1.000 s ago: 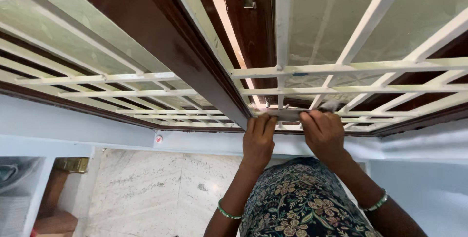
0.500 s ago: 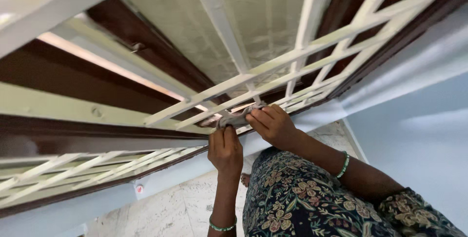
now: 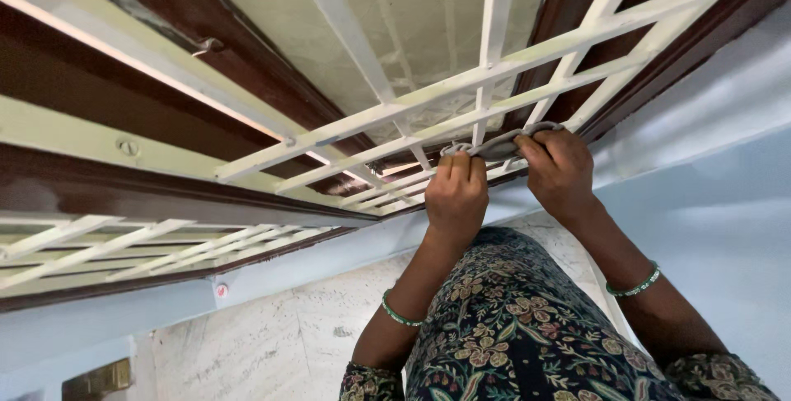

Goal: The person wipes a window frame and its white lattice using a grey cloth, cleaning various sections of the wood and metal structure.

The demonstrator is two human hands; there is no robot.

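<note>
A grey cloth (image 3: 497, 144) is stretched along a low bar of the white metal window grille (image 3: 461, 88). My left hand (image 3: 456, 195) grips the cloth's left end and my right hand (image 3: 559, 172) grips its right end. Both hands press against the grille bars, and each wrist wears a green bangle. Behind the grille are frosted glass panes in a dark brown wooden frame (image 3: 247, 55). My floral dress (image 3: 511, 318) fills the lower middle of the view.
A pale blue wall (image 3: 709, 203) runs under the window and to the right. A speckled marble floor (image 3: 272, 343) lies below. A metal latch (image 3: 198, 42) sits on the brown frame at upper left. A brass fitting (image 3: 99, 378) shows at bottom left.
Both hands and the cloth have shifted right along the grille bar to a spot near the frame's corner. The view has tilted and swung with my head.
</note>
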